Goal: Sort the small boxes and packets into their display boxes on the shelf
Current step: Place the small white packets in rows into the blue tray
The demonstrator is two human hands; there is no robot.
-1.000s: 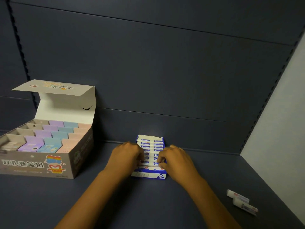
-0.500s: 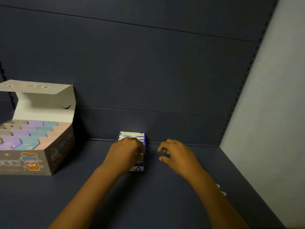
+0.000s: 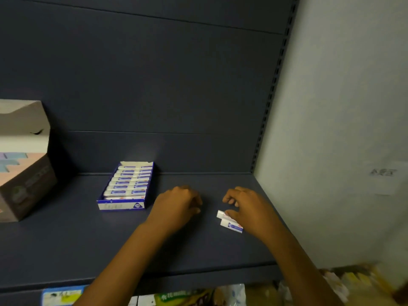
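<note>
A dark blue metal shelf [image 3: 66, 246] holds everything here. Near the back sits a small blue and white cardboard display box [image 3: 126, 187], open on top and filled with a neat row of white packets. It stands apart from both hands.

The left hand [image 3: 176, 206] rests on the shelf just to the right of that box. Its fingers are curled under and it holds nothing that can be seen.

The right hand [image 3: 245, 206] is farther right, near the pale side wall [image 3: 342, 107]. Two small white packets with blue and red print [image 3: 229, 221] lie side by side on the shelf, touching each other. The thumb of the right hand touches the packet that lies farther back, and the other fingers are bent above it. I cannot tell if the hand has a real hold on it. The nearer packet lies just below the hand.

At the far left stands a big grey cardboard display box [image 3: 28, 184] with its white lid flap up. Pastel pink, blue and purple small boxes [image 3: 13, 161] sit inside it in rows.

Below the shelf edge, blurry bright packages [image 3: 187, 297] show.
</note>
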